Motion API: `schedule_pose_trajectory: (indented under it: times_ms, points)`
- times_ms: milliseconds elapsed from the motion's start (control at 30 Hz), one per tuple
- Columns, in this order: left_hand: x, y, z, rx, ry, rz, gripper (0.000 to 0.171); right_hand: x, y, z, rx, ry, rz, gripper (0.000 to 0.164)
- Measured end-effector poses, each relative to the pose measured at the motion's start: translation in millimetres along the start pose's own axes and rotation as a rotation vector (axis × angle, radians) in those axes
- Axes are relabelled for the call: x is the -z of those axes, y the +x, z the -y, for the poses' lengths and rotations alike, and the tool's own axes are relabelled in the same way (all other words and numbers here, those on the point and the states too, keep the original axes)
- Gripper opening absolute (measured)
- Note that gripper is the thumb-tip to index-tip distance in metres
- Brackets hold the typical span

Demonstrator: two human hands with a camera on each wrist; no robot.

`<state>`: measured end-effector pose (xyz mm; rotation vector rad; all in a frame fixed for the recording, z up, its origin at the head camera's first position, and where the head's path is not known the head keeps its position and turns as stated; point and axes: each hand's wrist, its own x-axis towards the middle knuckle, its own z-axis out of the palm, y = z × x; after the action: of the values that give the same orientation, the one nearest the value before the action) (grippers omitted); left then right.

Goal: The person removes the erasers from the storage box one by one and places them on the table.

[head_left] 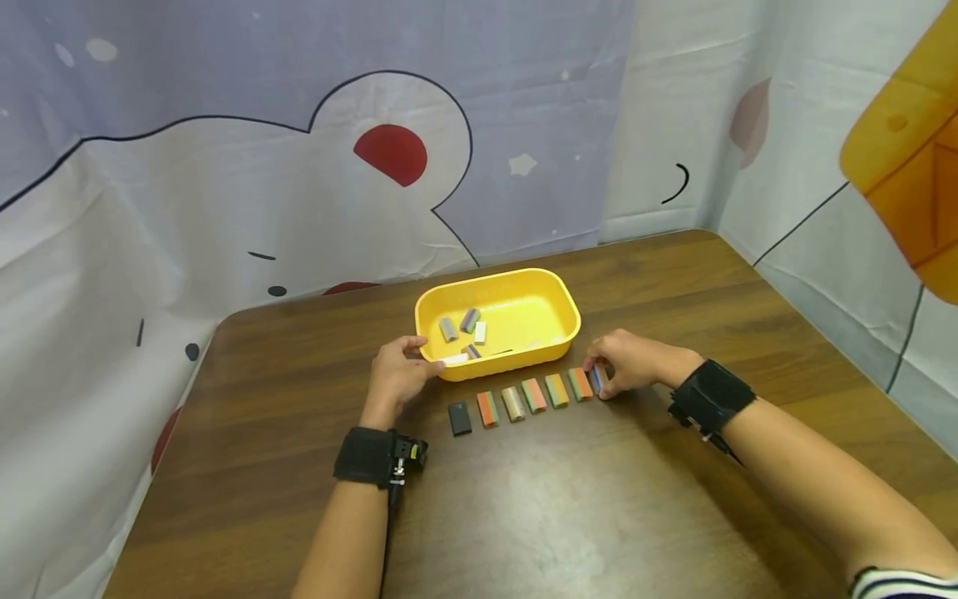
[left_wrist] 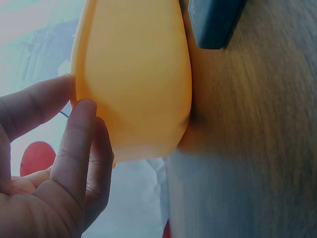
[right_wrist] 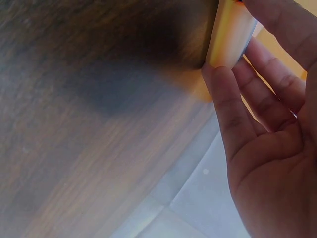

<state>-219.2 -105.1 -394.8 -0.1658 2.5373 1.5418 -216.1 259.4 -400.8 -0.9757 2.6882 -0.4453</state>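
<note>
My left hand [head_left: 398, 374] grips the left end of a yellow plastic tray [head_left: 516, 363], thumb at its front rim and fingers at the side. In the left wrist view, the fingertips [left_wrist: 85, 110] pinch the tray's rim. My right hand [head_left: 634, 359] pinches a small blue-and-pale striped block [head_left: 598, 379] at the right end of a row. Its other side shows yellowish and pale in the right wrist view, between thumb and fingers. Beside it lies an orange-and-green block [head_left: 580, 384]; several more striped blocks continue leftward to a black block [head_left: 460, 418].
Inside the tray's left half lie several small blocks, among them a white block [head_left: 481, 333] and a grey block [head_left: 447, 329]. The brown wooden table [head_left: 569, 507] meets a printed curtain [head_left: 539, 133] behind the tray and at the sides.
</note>
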Motion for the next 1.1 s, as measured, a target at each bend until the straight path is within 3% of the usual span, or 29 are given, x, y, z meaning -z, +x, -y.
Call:
schedule_pose_trajectory:
  times_ms: [300, 667, 900, 1100]
  points:
    - [-0.1, -0.7, 2.9, 0.011, -0.009, -0.018, 0.056, -2.5, 5.5, -3.3, 0.022, 0.006, -0.006, 0.035]
    - [-11.5, 3.5, 2.7, 0.009, -0.007, -0.021, 0.055, -3.9, -2.6, -8.1, 0.016, 0.036, -0.005, 0.037]
    - [-14.1, 4.1, 0.0, 0.001, -0.012, -0.031, 0.055, 14.1, 2.6, 5.8, 0.123, 0.143, -0.111, 0.025]
    - [-14.8, 3.8, -0.9, -0.013, -0.006, -0.035, 0.055, 37.1, 25.2, 25.0, 0.196, 0.111, -0.149, 0.020]
